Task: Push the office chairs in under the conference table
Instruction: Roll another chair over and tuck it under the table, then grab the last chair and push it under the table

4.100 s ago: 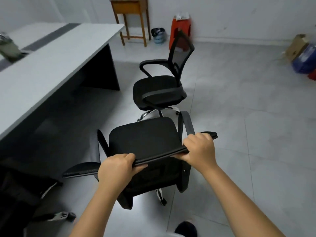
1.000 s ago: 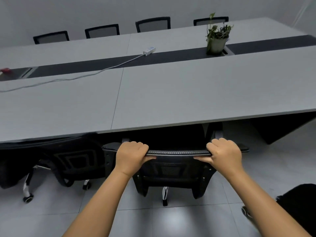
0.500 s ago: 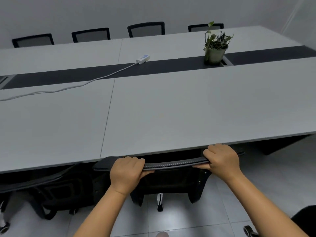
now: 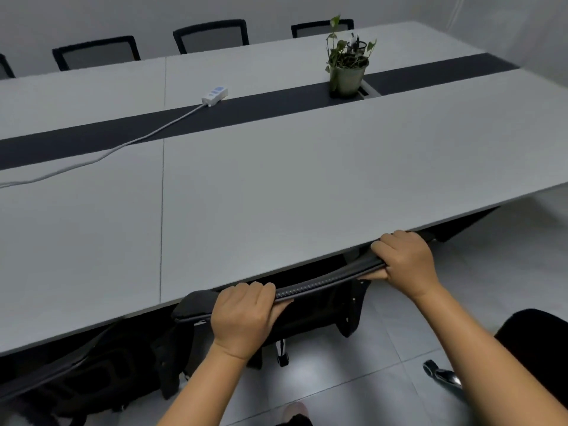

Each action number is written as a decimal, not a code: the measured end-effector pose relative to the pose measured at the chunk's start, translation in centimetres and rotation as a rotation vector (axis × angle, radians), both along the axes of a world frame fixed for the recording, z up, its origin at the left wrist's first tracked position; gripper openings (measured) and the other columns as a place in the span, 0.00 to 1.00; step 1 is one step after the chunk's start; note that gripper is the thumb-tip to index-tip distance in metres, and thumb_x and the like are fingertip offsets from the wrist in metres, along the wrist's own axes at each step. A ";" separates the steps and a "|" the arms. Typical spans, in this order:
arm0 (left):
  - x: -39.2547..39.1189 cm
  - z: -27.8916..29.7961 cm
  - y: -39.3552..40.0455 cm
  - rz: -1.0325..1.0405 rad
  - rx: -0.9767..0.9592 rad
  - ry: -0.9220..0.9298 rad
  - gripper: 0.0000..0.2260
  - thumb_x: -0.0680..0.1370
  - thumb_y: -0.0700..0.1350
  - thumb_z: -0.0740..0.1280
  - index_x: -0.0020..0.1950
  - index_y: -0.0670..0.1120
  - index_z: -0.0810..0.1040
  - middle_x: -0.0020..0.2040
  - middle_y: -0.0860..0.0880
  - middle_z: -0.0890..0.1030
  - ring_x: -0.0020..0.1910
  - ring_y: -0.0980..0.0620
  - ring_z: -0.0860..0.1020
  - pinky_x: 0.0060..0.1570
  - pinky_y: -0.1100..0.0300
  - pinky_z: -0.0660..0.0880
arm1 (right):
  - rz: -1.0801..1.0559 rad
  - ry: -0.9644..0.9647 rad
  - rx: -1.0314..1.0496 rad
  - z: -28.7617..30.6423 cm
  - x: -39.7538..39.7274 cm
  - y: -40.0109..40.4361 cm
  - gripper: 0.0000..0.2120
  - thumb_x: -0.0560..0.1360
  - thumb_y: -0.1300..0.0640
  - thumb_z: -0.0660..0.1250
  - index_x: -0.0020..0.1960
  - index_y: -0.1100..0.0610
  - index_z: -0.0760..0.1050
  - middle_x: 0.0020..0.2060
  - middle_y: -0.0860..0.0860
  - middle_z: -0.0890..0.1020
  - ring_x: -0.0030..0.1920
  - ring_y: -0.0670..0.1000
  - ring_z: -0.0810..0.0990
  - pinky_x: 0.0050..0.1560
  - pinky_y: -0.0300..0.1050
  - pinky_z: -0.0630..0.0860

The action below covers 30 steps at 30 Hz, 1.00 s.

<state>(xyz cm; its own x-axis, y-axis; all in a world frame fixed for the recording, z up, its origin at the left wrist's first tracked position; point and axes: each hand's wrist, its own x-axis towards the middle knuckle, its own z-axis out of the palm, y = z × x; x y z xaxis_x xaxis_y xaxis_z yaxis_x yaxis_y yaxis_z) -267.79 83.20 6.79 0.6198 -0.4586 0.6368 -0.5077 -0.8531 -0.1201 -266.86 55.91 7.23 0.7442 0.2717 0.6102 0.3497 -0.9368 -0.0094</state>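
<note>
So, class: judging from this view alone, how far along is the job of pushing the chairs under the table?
Done: the black chair at lower left already sits under the long grey conference table.
In hand: the left hand and right hand grip the black mesh chair's top rail, now at the table edge.
Left: another black chair at the right edge stands out on the floor.

The conference table (image 4: 276, 179) was pale grey with a black band running along its middle. The office chair (image 4: 319, 290) at its near edge was black, its top rail finely ribbed. The power strip (image 4: 215, 94) was white with blue markings, and its cord (image 4: 123, 146) was white. The plant (image 4: 341, 50) had green leaves in a dull grey-green pot (image 4: 347, 78). The floor (image 4: 399, 348) was light grey tile with thin darker joints
</note>
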 end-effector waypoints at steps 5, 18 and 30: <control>-2.3 3.0 -0.9 0.057 -0.281 0.636 0.24 0.69 0.65 0.59 0.43 0.47 0.82 0.37 0.53 0.83 0.36 0.52 0.79 0.38 0.60 0.68 | -0.136 0.106 0.145 -0.6 -2.2 0.7 0.26 0.63 0.40 0.70 0.31 0.65 0.77 0.27 0.58 0.79 0.28 0.57 0.79 0.35 0.45 0.73; -11.8 -5.6 -15.7 -0.569 -0.419 1.582 0.18 0.76 0.36 0.65 0.51 0.61 0.69 0.55 0.61 0.73 0.57 0.59 0.71 0.48 0.85 0.64 | -0.898 0.655 1.259 -10.2 -27.9 2.4 0.24 0.76 0.55 0.63 0.70 0.53 0.61 0.69 0.44 0.60 0.65 0.38 0.58 0.60 0.20 0.50; -30.4 -9.9 -26.5 -0.750 0.026 1.915 0.11 0.77 0.39 0.63 0.52 0.55 0.71 0.57 0.52 0.75 0.58 0.54 0.72 0.53 0.64 0.67 | -1.508 0.268 1.731 -11.1 -53.7 2.4 0.17 0.74 0.64 0.66 0.62 0.59 0.71 0.63 0.56 0.72 0.57 0.48 0.71 0.56 0.39 0.66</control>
<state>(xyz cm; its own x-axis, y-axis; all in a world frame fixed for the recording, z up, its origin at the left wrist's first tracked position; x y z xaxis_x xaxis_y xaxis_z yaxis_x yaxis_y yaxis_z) -298.20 56.70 -3.06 0.0750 -0.8823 -0.4646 -0.1509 -0.4706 0.8693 -320.56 58.36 -3.91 -0.0800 -0.8417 -0.5340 -0.4879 0.5002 -0.7154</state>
